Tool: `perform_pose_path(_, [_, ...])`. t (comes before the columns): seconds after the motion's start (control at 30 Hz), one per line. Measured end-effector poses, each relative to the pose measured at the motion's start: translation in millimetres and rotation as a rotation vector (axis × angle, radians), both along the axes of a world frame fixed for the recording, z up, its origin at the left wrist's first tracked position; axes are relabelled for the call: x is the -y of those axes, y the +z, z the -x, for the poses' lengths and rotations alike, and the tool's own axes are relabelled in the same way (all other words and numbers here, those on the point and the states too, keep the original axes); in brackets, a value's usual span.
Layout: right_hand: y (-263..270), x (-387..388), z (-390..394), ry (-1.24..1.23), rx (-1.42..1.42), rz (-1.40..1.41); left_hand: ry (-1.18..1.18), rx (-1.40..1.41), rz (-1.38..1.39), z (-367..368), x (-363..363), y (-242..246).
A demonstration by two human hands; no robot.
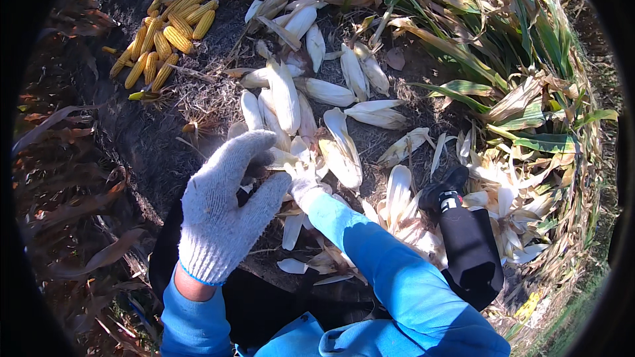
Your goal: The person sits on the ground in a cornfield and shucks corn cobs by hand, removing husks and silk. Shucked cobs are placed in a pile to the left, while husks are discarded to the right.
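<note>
My left hand (218, 203), in a white knitted glove, is raised nearest the camera. Its thumb stands apart from the fingers, with nothing visible between them. Lower and to the right, my right hand (303, 183), also gloved, reaches in among pale husks. Bright light and the overlapping husks hide whether its fingers grip anything. Just beyond the hands lies a corn ear in its dry husk (284, 99), on top of several others. Right of my right hand is another husked ear (342, 153), its husk partly loose.
A pile of bare yellow corn cobs (178, 25) lies at the upper left. Cut corn stalks (496, 34) are heaped along the right. Stripped husks (511, 208) gather around my dark shoe (444, 188). Dry leaves (74, 208) cover the left side.
</note>
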State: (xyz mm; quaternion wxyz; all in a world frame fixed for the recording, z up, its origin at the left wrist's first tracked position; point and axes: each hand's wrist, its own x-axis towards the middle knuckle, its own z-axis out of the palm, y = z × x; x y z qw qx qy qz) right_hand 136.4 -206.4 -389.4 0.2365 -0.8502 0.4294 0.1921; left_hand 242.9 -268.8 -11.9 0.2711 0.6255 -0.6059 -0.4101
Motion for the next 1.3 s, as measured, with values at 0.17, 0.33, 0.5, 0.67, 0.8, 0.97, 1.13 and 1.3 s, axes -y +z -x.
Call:
perform_pose_path(0.17, [-49.1,-4.9,4.2,-0.015,-0.001,-0.118,-0.009,0.057,0.043,-4.2,12.1,-9.1])
perform_pose_path(0.33, [-1.2,-26.3,64.6,0.156,-0.036,-0.292,0.007,0.036,0.046,-9.9,12.5,-9.1])
perform_pose_path(0.5, [114.9,-46.9,164.1,-0.064,-0.068,-0.546,0.025,0.001,0.071,-15.5,4.6,-2.0])
perform_pose_path(0.67, [184.2,-99.9,239.1,-0.171,-0.227,-0.718,0.136,-0.186,0.024,-22.6,-5.8,13.6])
perform_pose_path(0.8, [154.1,-108.5,255.4,-0.221,-0.331,-0.816,0.318,-0.384,0.041,-29.1,-6.7,22.8])
perform_pose_path(0.97, [69.8,-48.8,176.9,-0.811,0.457,-0.693,0.325,-0.481,-0.053,-26.8,-8.6,20.8])
perform_pose_path(1.13, [-9.2,13.4,56.8,-1.256,0.486,-0.556,0.240,-0.347,-0.044,-22.7,-1.9,18.7])
perform_pose_path(1.3, [-37.6,27.6,52.7,-1.394,0.406,-0.580,0.007,-0.228,-0.024,-15.5,2.8,13.3])
